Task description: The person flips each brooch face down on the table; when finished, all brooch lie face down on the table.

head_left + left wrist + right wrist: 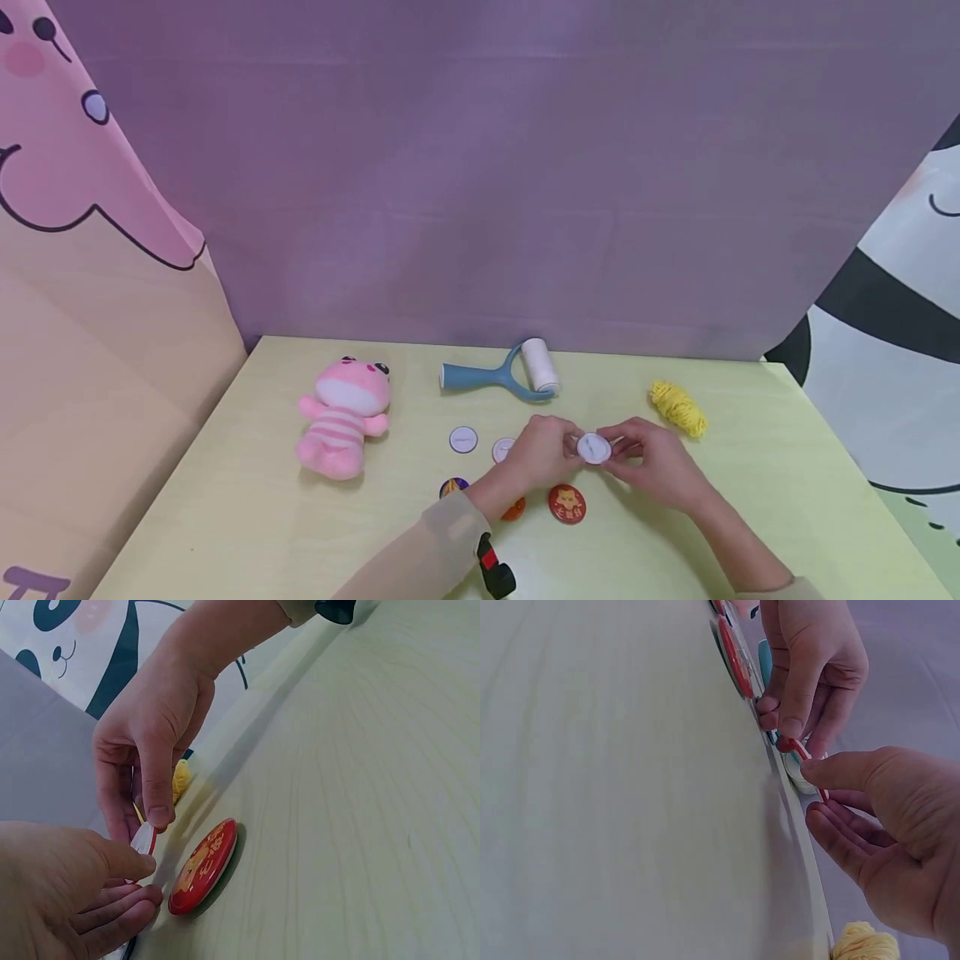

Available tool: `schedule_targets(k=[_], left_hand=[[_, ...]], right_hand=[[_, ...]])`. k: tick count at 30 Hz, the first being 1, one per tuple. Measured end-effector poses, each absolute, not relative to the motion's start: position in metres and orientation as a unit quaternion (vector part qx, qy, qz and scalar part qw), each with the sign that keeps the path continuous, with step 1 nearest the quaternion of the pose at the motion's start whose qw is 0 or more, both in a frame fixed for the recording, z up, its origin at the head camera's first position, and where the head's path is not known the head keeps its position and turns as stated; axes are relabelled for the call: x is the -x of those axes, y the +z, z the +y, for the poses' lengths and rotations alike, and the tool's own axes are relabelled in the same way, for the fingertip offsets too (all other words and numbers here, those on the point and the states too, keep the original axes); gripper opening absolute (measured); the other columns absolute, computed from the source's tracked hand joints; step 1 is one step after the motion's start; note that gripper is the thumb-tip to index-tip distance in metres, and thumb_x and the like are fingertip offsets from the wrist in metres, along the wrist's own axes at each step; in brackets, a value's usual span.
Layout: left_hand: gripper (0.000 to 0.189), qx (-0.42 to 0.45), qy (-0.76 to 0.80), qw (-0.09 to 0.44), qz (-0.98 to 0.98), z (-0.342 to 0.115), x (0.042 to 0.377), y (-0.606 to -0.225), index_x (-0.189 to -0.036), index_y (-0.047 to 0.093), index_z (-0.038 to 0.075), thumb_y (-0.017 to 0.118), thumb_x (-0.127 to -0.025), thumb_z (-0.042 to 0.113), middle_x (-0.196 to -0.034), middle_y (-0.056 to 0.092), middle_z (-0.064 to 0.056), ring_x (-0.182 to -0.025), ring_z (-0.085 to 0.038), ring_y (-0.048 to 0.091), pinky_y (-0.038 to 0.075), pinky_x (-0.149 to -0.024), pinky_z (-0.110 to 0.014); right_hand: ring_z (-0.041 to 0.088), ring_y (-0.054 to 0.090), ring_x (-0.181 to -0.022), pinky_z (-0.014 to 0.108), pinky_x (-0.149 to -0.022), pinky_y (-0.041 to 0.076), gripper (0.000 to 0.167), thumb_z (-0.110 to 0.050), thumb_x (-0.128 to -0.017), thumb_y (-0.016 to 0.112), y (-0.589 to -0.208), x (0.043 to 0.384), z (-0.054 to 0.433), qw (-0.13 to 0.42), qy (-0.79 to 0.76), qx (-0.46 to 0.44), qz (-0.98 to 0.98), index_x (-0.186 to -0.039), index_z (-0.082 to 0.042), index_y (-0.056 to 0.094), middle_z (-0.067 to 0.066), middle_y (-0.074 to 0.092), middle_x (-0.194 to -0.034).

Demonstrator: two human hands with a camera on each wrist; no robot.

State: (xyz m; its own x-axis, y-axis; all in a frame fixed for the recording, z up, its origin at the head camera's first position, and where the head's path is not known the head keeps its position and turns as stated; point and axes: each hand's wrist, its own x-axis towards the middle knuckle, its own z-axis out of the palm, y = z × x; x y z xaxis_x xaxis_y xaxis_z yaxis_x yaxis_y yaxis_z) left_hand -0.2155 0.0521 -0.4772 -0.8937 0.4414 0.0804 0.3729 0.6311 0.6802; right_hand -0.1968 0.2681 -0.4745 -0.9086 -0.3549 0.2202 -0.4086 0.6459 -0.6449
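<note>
A round pin-back badge (594,448) is held above the table between both hands, its white back facing up in the head view. My left hand (542,450) pinches its left edge, and my right hand (656,458) grips the opposite edge between thumb and fingers. Its thin red rim (801,750) shows edge-on in the right wrist view. Just below the hands lies a red badge (567,504) with a yellow star-shaped figure, face up. An orange badge (514,509) and a white disc (502,450) are partly hidden by my left arm and hand.
Another white disc (463,439) and a purple-and-orange badge (453,486) lie left of my left arm. A pink striped plush toy (341,421) lies farther left. Behind the hands is a blue-handled roller (480,377); yellow yarn (677,408) lies at right.
</note>
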Motion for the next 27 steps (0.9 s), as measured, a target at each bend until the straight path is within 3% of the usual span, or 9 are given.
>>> schedule_targets(k=[11,27], left_hand=[[0.021,-0.194,0.306,0.049,0.931,0.059,0.214,-0.474,-0.111,0.083,0.013,0.085,-0.091,0.018,-0.082,0.075,0.008,-0.072,-0.002,0.056,0.047,-0.07,-0.014],[0.023,-0.188,0.266,0.024,0.945,0.063,0.215,-0.479,-0.111,0.083,0.015,0.086,-0.09,0.024,-0.09,0.079,0.008,-0.076,-0.002,0.06,0.051,-0.072,-0.015]], right_hand=[[0.011,0.072,-0.085,0.028,-0.078,0.065,0.034,-0.003,-0.083,0.087,-0.479,0.198,0.267,0.025,0.339,-0.211,-0.916,-0.116,-0.003,0.078,0.004,0.074,-0.1],[0.013,0.072,-0.084,0.025,-0.076,0.062,0.035,-0.004,-0.084,0.088,-0.481,0.2,0.263,0.025,0.335,-0.204,-0.92,-0.117,-0.003,0.077,0.006,0.076,-0.103]])
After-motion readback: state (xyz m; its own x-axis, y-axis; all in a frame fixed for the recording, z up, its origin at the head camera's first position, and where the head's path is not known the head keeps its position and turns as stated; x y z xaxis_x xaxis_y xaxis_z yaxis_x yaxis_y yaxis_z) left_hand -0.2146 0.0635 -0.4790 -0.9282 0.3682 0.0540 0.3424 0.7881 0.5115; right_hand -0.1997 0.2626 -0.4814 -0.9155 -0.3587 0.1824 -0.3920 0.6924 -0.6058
